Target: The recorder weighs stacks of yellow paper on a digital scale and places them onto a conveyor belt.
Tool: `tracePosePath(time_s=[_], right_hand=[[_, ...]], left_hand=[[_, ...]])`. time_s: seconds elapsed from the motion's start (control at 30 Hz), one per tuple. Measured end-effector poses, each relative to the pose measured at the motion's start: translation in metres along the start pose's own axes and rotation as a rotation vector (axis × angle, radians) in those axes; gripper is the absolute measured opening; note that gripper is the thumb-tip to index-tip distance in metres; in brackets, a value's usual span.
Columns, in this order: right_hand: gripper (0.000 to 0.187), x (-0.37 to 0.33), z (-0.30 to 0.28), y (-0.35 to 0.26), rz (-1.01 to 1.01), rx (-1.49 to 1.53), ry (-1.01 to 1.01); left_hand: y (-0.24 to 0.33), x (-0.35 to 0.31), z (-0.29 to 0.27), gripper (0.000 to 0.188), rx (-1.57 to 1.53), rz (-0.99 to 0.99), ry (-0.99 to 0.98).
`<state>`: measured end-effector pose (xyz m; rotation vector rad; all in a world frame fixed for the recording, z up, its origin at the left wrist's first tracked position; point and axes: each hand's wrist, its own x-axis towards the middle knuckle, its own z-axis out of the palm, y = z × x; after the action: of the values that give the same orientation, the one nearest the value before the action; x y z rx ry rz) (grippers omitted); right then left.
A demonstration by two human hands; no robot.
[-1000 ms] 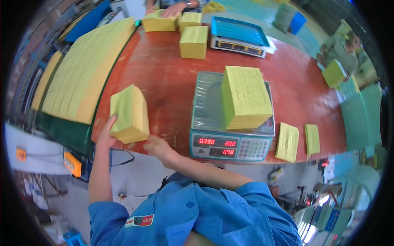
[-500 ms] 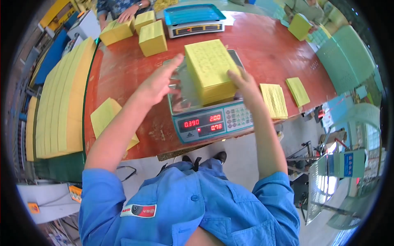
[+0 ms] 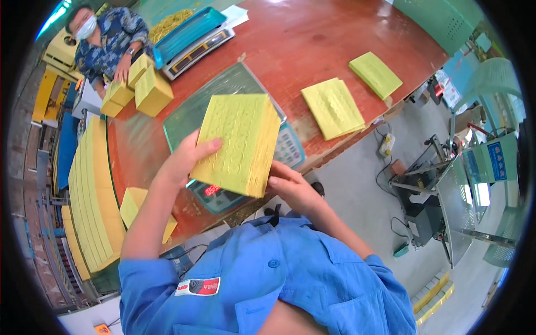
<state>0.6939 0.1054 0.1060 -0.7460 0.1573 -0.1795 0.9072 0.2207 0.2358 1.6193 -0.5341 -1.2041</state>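
A thick stack of yellow embossed paper sheets [image 3: 231, 142] is lifted and tilted in front of me. My left hand [image 3: 190, 159] grips its left side, thumb on the top face and the other fingers hidden beneath. At the lower right corner, my right hand [image 3: 293, 187] presses against the stack's edge, its fingertips partly behind it. Under the stack lies a digital weighing scale [image 3: 223, 78] with a glass-like plate; its keypad and part of a red display show past the paper.
Two thinner yellow paper stacks [image 3: 333, 109] lie to the right on the red table [image 3: 279, 44]. A folded yellow sheet [image 3: 134, 204] sits at the left edge. Farther off are yellow blocks [image 3: 153, 92], a second scale with a blue tray [image 3: 190, 36] and a co-worker [image 3: 109, 47].
The paper stack has come up off the scale toward me and turned. My left hand, apart from it before, now grips it; my right hand has shifted to its lower corner. The view has rotated.
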Motion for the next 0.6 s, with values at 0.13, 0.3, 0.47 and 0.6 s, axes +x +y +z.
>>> tracePosePath(time_s=[0.13, 0.3, 0.47, 0.6], right_hand=[[0.05, -0.008, -0.019, -0.059, -0.312, -0.224, -0.103], [0.04, 0.008, -0.046, -0.129, -0.587, -0.446, 0.024], [0.039, 0.021, -0.103, -0.147, -0.431, 0.444, 0.247], [0.042, 0.028, -0.133, -0.179, -0.533, 0.271, 0.256]], left_hand=[[-0.002, 0.014, 0.026, 0.06, -0.355, 0.017, 0.057], [0.021, 0.051, 0.089, 0.075, -0.305, 0.22, 0.116], [0.057, 0.103, 0.153, 0.082, 0.82, 0.656, 0.604], [0.042, 0.143, 0.17, 0.039, 0.159, 0.37, 0.246]])
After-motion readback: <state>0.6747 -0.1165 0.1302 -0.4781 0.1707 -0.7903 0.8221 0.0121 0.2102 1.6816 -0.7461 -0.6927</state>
